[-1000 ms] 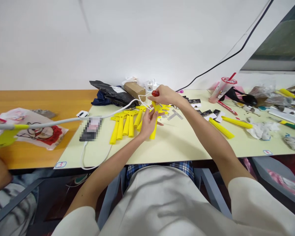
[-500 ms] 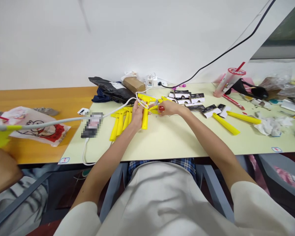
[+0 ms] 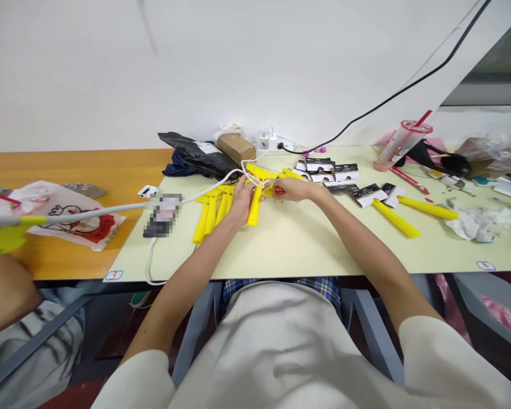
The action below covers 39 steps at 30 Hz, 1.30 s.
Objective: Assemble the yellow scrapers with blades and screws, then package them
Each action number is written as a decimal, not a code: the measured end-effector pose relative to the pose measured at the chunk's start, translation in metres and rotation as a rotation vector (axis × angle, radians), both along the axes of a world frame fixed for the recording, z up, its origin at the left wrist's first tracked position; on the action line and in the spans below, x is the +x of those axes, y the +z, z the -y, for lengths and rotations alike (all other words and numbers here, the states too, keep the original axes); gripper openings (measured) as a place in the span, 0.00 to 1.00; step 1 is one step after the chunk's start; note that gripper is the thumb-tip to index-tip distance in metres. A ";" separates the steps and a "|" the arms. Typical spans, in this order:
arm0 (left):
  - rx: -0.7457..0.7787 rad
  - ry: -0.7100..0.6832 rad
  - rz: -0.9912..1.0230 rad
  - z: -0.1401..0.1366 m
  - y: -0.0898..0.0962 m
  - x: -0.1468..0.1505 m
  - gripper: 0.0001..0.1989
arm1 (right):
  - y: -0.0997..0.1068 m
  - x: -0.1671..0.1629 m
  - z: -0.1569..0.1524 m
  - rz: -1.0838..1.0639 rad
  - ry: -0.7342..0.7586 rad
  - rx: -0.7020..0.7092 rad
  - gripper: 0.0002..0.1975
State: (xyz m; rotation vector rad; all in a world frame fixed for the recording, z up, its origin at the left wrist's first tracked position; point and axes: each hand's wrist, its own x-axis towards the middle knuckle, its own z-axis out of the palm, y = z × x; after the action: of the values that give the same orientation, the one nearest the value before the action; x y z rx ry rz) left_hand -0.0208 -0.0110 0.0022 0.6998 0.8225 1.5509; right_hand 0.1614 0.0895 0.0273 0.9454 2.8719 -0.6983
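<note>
My left hand (image 3: 241, 203) is closed round a yellow T-shaped scraper (image 3: 254, 208), whose handle points down toward me. My right hand (image 3: 295, 189) is closed on a small red-handled tool (image 3: 279, 191) just right of the scraper's head; its kind is mostly hidden by the fingers. The tool's front end is close to the scraper, but I cannot tell whether they touch. A loop of white cable (image 3: 250, 174) crosses in front of the scraper's head. Left of my left hand, several more yellow scrapers (image 3: 201, 222) lie side by side on the pale table.
Black-and-white cards (image 3: 346, 171) lie behind my right forearm. Two yellow handles (image 3: 397, 220) rest at the right, near a tilted drink cup (image 3: 402, 145) and crumpled tissue (image 3: 476, 220). A phone (image 3: 162, 216) lies left. A co-worker's arm (image 3: 8, 295) is at the far left.
The whole view has shifted slightly. My right hand has turned a little with the red-handled tool, staying by the scraper's head. The left hand keeps hold of the scraper.
</note>
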 end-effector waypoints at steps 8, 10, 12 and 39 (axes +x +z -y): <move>-0.058 -0.156 -0.013 0.000 -0.017 0.005 0.23 | 0.069 0.042 0.006 -0.092 -0.232 0.187 0.07; -0.057 -0.211 -0.027 0.002 -0.018 0.010 0.24 | 0.075 0.035 0.009 -0.144 -0.207 0.252 0.09; -0.071 -0.255 -0.038 0.004 -0.019 0.015 0.24 | 0.074 0.021 0.013 -0.137 -0.135 0.319 0.08; -0.152 -0.250 -0.129 0.008 -0.030 0.026 0.20 | 0.079 0.002 0.010 0.020 -0.080 0.050 0.03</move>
State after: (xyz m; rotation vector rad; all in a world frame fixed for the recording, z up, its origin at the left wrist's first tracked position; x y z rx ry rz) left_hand 0.0056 -0.0186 -0.0275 0.7661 0.9023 1.2160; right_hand 0.1630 0.0794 0.1067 1.0724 2.8615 -0.6211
